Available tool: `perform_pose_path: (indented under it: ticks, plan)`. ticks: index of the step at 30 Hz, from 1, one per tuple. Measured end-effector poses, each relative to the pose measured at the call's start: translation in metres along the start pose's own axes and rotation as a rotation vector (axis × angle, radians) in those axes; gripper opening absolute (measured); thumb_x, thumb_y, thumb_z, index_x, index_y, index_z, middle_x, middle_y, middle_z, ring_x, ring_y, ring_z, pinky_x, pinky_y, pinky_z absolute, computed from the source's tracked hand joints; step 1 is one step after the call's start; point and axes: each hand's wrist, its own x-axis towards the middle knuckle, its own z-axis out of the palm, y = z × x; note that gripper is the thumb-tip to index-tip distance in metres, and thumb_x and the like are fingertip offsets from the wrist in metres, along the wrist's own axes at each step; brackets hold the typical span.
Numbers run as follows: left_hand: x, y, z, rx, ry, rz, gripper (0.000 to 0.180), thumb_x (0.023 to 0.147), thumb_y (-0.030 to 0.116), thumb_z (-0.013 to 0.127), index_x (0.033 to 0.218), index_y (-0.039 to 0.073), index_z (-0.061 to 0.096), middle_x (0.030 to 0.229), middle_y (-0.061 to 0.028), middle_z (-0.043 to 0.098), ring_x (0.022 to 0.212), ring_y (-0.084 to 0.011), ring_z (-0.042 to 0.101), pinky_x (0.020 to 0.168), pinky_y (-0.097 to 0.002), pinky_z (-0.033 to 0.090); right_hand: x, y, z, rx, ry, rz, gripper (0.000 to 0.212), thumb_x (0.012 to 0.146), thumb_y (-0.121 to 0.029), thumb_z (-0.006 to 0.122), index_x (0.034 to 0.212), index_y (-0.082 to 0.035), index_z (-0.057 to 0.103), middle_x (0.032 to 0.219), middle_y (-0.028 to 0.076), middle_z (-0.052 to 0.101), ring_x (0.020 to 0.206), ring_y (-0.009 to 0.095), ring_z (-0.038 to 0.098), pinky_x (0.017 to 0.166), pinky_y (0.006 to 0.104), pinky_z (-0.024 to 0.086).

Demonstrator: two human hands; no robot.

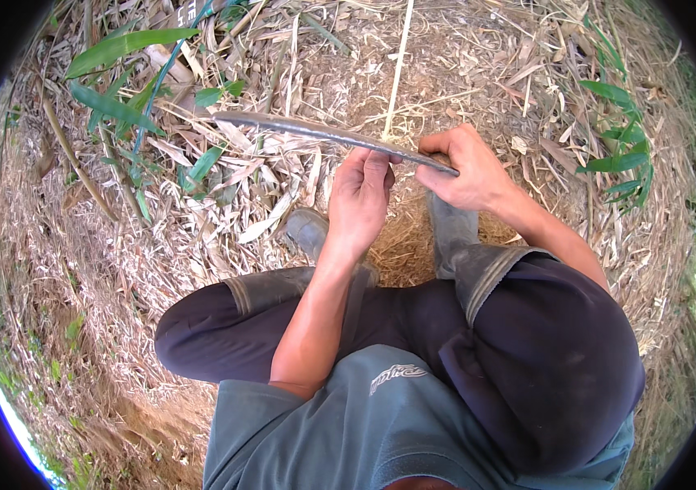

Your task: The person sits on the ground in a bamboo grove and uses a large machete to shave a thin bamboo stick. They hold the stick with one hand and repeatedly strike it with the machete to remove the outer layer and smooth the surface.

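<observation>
A long, dark, slightly curved knife [295, 125] lies crosswise in front of me, seen nearly along its edge. My right hand [475, 173] is closed on its right end, the thumb on the near side and the fingers beyond. Under the middle of the blade, my left hand [359, 196] is closed in a pinch. A thin, pale strip [398, 73], which looks like split bamboo, runs from the blade's middle straight away from me to the top edge. The strip's near end is hidden by the blade and my left fingers.
Dry leaves and straw [479, 73] cover the ground. Green leafy stems [119, 106] rise at the far left, with a leafy sprig [630, 147] on the right. My bent legs and grey rubber boots [452, 233] are close below my hands. Fine shavings [401, 265] lie between the boots.
</observation>
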Motion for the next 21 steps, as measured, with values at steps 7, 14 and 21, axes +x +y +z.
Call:
perform_pose_path:
  ticks: [7,14,21]
  plan:
    - [0.001,0.006,-0.006,0.2,0.029,0.073,0.034,0.109,0.027,0.047,0.093,0.002,0.061,0.062,0.0047,0.042,0.058,-0.0056,0.037,0.052,-0.0274,0.031,0.0,0.001,0.003,0.065,0.054,0.012,0.03,0.078,-0.023,0.067,0.085,0.005,0.073,0.055,0.019,0.054,0.048,0.027,0.051,0.053,0.0421,0.041]
    - [-0.001,0.008,-0.007,0.257,0.016,0.089,0.034,0.109,0.026,0.046,0.093,0.0,0.062,0.062,0.002,0.043,0.059,-0.0072,0.039,0.053,-0.0296,0.033,0.001,-0.005,-0.003,-0.014,-0.039,0.065,0.03,0.078,-0.025,0.066,0.08,0.005,0.071,0.054,0.019,0.053,0.048,0.029,0.051,0.053,0.0425,0.041]
    - [-0.004,0.002,-0.006,0.585,0.073,0.043,0.027,0.106,0.016,0.047,0.099,-0.003,0.064,0.069,-0.014,0.06,0.064,-0.0261,0.059,0.062,-0.041,0.045,-0.001,-0.004,0.009,-0.101,-0.013,0.091,0.028,0.076,-0.027,0.069,0.081,0.0,0.074,0.059,0.022,0.059,0.058,0.038,0.064,0.06,0.0455,0.051]
